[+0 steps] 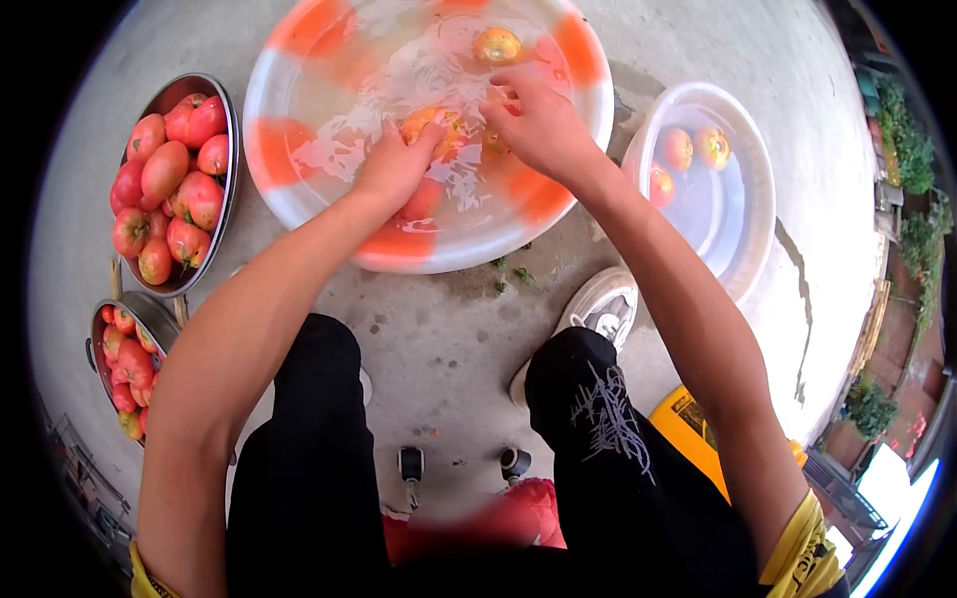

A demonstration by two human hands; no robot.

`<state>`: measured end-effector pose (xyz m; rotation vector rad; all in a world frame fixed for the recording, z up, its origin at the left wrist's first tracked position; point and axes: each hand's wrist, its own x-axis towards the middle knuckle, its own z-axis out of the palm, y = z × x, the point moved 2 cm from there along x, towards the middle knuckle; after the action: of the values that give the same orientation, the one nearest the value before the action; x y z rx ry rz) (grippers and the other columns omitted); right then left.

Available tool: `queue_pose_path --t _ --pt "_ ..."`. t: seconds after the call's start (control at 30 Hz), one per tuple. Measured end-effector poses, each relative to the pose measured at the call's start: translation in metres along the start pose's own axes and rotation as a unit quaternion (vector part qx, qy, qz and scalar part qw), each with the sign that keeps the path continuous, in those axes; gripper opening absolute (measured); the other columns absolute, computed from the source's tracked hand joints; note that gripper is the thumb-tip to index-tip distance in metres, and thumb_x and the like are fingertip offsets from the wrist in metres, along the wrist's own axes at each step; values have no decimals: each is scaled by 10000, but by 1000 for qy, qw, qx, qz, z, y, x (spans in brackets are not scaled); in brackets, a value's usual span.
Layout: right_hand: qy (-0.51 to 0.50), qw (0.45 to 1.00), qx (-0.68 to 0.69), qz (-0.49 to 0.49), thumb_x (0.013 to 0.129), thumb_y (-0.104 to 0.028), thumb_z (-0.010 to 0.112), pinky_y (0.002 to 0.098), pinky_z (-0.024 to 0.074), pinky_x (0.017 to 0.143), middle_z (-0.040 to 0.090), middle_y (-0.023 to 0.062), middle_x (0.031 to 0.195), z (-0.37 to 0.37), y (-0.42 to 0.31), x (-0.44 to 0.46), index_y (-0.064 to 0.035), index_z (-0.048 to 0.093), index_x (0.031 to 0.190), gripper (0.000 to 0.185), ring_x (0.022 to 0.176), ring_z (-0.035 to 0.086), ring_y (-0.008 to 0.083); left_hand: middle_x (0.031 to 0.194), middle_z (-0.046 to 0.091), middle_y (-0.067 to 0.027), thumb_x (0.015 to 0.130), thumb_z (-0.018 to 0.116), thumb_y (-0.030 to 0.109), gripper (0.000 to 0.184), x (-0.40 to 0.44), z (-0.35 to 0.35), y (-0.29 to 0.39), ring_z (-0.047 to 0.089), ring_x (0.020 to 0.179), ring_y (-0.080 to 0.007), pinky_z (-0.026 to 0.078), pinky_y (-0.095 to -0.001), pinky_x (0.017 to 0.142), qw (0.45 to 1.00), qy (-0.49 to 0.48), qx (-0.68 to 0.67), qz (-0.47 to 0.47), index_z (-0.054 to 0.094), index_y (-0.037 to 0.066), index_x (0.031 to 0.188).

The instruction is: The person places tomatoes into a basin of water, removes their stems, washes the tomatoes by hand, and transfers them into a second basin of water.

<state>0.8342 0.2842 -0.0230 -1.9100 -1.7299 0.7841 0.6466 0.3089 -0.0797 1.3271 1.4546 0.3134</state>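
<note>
Left hand (399, 164): grip partly closed, thumb and fingers around one yellow-orange tomato (429, 125), at the middle of the large basin.

Right hand (538, 120): fingers curled inward, a patch of red showing at the fingertips; whether it has hold of anything cannot be told. Position: over the large basin, toward its right edge.

Large basin (399, 247), one, orange and white, holding water. Further contents: one yellow-orange tomato near the far edge; one red tomato (421, 201) toward the near edge, beside the left wrist. Other shapes under the water are blurred.

White tub (760, 199), one, just beyond the large basin's right edge, holding water. Contents: three red-orange tomatoes, grouped toward its far and left edges.

Metal bowl (235, 164), one, off the large basin's left edge, heaped with red tomatoes.

Pot (159, 321), one, nearer the person than the metal bowl, holding smaller tomatoes, red with some yellowish.

Floor (449, 339), grey. Green scraps (522, 273) lie by the large basin's near edge.

Yellow container (688, 429), one, beside the right leg, partly hidden by the forearm.
</note>
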Motion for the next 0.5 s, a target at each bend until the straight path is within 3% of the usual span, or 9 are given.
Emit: queue_pose_path --t 0.03,0.07,0.13,0.17,0.23,0.27,0.4,0.43,0.5 --pt "4 1000 1 -2 866 -282 577 437 507 848 664 246 980 16 6 7 9 572 1180 428 923 647 379 1069 656 -227 871 569 515 647 -6 -2 6 633 1016 -321 476 -390 895 997 -47 -32 -51 559 -56 1176" --pt "11 999 -32 15 877 -294 577 426 493 884 647 249 1052 28 11 15 15 535 1222 465 973 634 365 1069 656 -227 871 569 515 647 -6 -2 5 633 1016 -321 476 -390 895 997 -46 -29 -46 559 -56 1176" --pt "26 997 -64 24 888 -306 577 415 479 921 630 252 1125 32 9 26 20 499 1263 504 1023 621 351 997 668 -235 869 586 449 553 2 2 -6 649 963 -311 486 -382 864 1000 7 5 22 606 -65 1072" --pt "3 997 -27 75 875 -305 593 431 468 934 611 257 1139 32 8 27 35 491 1253 519 1048 600 374 978 671 -230 863 590 375 492 6 7 -12 656 936 -309 491 -375 845 994 78 -16 77 596 -68 1077" --pt "-18 993 9 119 862 -304 608 446 457 948 591 263 1154 36 10 34 50 482 1243 535 1073 578 397 968 674 -225 859 591 356 481 9 10 -14 659 927 -316 492 -375 843 994 79 -44 61 598 -75 1071" --pt "57 994 -16 97 841 -297 641 456 472 926 546 267 1189 38 11 38 45 458 1231 550 1103 561 400 958 677 -221 855 592 338 469 10 10 -17 662 917 -323 493 -375 840 994 75 -72 39 600 -82 1065" --pt "237 968 -47 72 800 -285 709 462 499 890 468 249 1237 34 7 62 30 424 1239 610 1088 570 406 972 674 -246 854 592 344 570 11 0 -13 662 921 -364 495 -401 833 999 35 -4 17 477 -93 1201" --pt "238 968 -46 71 800 -285 709 462 499 890 468 249 1237 31 7 69 30 424 1239 610 1088 570 406 972 674 -246 854 592 344 570 10 -1 -11 662 921 -364 495 -401 833 999 36 -4 17 477 -93 1201" --pt "186 975 -59 111 796 -298 710 449 501 897 480 245 1224 28 11 83 28 432 1232 612 1078 579 398 1080 650 -195 884 610 310 526 8 -1 -8 636 996 -283 478 -363 882 998 27 47 7 466 -46 1243"
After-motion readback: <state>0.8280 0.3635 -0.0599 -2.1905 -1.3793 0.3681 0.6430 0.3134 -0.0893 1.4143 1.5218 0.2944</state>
